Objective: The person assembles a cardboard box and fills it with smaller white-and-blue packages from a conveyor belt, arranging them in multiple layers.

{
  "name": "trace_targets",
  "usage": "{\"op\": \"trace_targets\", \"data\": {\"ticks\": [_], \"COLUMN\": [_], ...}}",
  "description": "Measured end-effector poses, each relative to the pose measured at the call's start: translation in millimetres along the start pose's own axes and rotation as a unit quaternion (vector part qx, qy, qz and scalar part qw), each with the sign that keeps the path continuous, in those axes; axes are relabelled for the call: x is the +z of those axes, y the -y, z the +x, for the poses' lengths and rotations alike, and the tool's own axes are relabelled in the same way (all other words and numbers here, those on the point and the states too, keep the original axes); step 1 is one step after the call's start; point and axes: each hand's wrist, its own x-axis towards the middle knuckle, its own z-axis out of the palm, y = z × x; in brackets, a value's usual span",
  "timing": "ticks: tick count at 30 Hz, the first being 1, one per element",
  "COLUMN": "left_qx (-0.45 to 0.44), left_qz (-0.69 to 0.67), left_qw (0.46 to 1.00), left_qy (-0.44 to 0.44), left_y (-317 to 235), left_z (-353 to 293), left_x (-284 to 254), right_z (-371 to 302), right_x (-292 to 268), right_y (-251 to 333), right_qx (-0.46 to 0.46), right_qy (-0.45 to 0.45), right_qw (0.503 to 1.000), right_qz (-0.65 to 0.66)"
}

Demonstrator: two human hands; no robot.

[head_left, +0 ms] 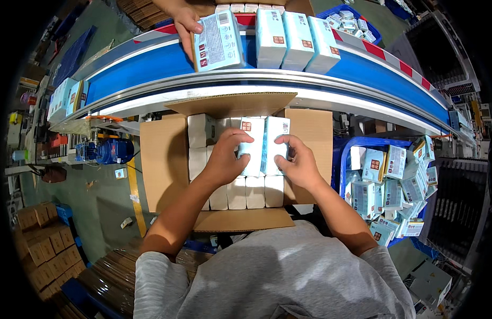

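My left hand grips the left one of two pale blue tissue packs, its thumb and fingers on the near side. My right hand closes on the other tissue pack from the right. The two packs stand side by side over an open cardboard box. Inside the box, several white-ended packs are lined up in rows beneath and around my hands. Whether the held packs touch those below cannot be made out.
Beyond the box runs a blue conveyor belt with several tissue packs on it. Across it, another person's hand holds a pack. A blue basket of loose packs stands right; a blue motor sits left.
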Motion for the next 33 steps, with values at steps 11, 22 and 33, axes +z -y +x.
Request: {"op": "trace_targets", "data": {"ticks": [11, 22, 33], "left_qx": [-0.07, 0.055, 0.042], "left_qz": [-0.022, 0.281, 0.448], "left_qw": [0.997, 0.952, 0.89], "left_qy": [0.016, -0.107, 0.074], "left_y": [8, 70, 85], "left_z": [8, 3, 12], "left_x": [-60, -39, 7], "right_z": [58, 130, -23], "right_x": [23, 76, -37], "right_y": [21, -8, -54], "right_qx": [0.03, 0.02, -0.259], "right_qy": [0.109, 0.176, -0.126], "right_qw": [0.987, 0.983, 0.952], "right_qz": [0.116, 0.041, -0.108]}}
